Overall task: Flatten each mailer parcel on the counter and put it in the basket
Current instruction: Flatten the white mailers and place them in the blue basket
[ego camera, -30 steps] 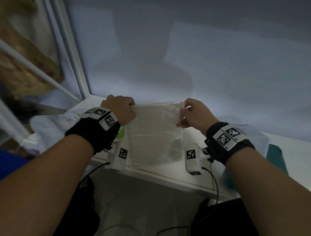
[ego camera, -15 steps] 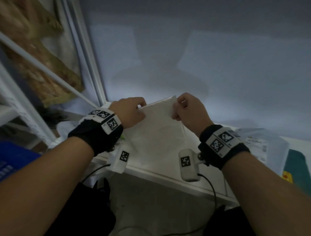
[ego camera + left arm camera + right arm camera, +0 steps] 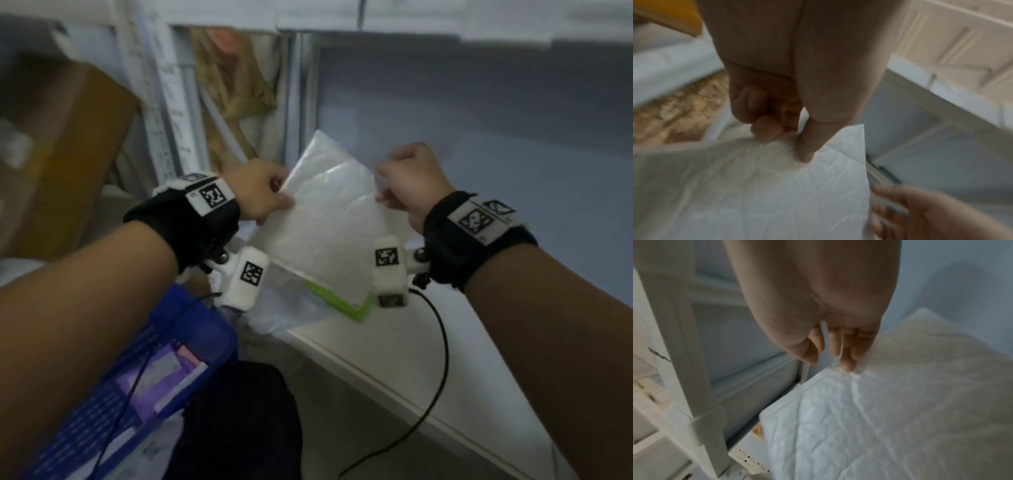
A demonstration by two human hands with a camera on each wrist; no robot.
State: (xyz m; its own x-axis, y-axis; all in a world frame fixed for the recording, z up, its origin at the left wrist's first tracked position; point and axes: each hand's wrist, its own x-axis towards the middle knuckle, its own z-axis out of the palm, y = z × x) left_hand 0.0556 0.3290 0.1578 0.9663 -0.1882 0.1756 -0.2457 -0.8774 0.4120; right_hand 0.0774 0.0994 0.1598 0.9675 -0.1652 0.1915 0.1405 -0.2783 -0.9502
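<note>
I hold a flat white mailer (image 3: pixel 325 222) in the air over the left end of the white counter (image 3: pixel 394 359), tilted with one corner up. My left hand (image 3: pixel 263 195) pinches its left edge, thumb (image 3: pixel 805 146) on top and fingers curled beneath. My right hand (image 3: pixel 407 185) grips the right edge, its fingertips (image 3: pixel 849 365) dimpling the film. The blue basket (image 3: pixel 191 342) stands low at the left, below the counter, with flat purple and white parcels inside. Under the held mailer lie a green-edged mailer (image 3: pixel 346 308) and a clear plastic one (image 3: pixel 284 311).
A brown cardboard box (image 3: pixel 68 154) fills the far left. White shelf uprights (image 3: pixel 164 102) and a pale wall stand behind the counter. A black cable (image 3: pixel 442 342) hangs off my right wrist. Something dark (image 3: pixel 239 428) lies on the floor beside the basket.
The mailer has come up off the counter and swung left and upward in both hands. My view has turned left, bringing the blue basket and cardboard box into sight.
</note>
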